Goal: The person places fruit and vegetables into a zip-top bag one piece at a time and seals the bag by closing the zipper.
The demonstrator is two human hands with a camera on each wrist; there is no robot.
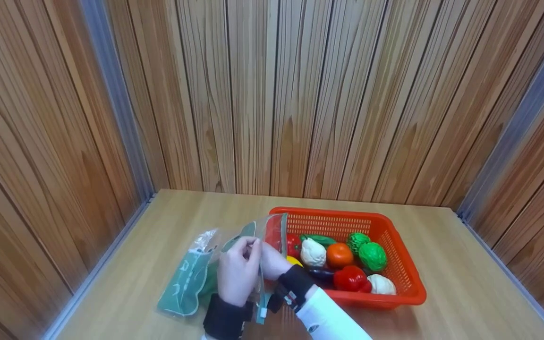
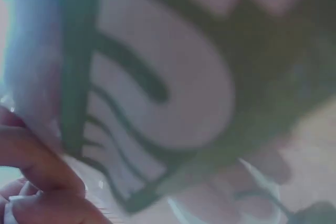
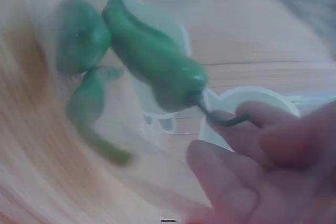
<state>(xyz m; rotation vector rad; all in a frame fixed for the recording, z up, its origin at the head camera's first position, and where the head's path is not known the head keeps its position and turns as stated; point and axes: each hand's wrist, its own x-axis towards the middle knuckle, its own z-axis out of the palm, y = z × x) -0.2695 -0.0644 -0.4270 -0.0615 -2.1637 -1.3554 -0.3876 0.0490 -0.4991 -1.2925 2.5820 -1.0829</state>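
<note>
My left hand [image 1: 239,271] pinches the edge of a clear zip bag [image 1: 276,226] with green print; a slider [image 1: 263,312] sits at the low end of its strip. In the left wrist view the printed bag [image 2: 173,77] fills most of the picture, fingers [image 2: 47,182] at its lower left edge. My right hand [image 1: 274,259] is at the bag's mouth, fingertips hidden behind the left hand. In the right wrist view its loosely bent fingers [image 3: 226,177] lie by the stem of a green pepper [image 3: 152,51], with two more green vegetables [image 3: 81,38] beyond, inside the clear plastic.
Another green-printed bag [image 1: 187,278] lies on the table [image 1: 177,212] at left. Right of the hands stands an orange basket [image 1: 409,278] with toy vegetables, among them an eggplant [image 1: 320,274], a red pepper [image 1: 351,278] and a tomato [image 1: 339,255]. Wooden walls [image 1: 300,94] enclose the table.
</note>
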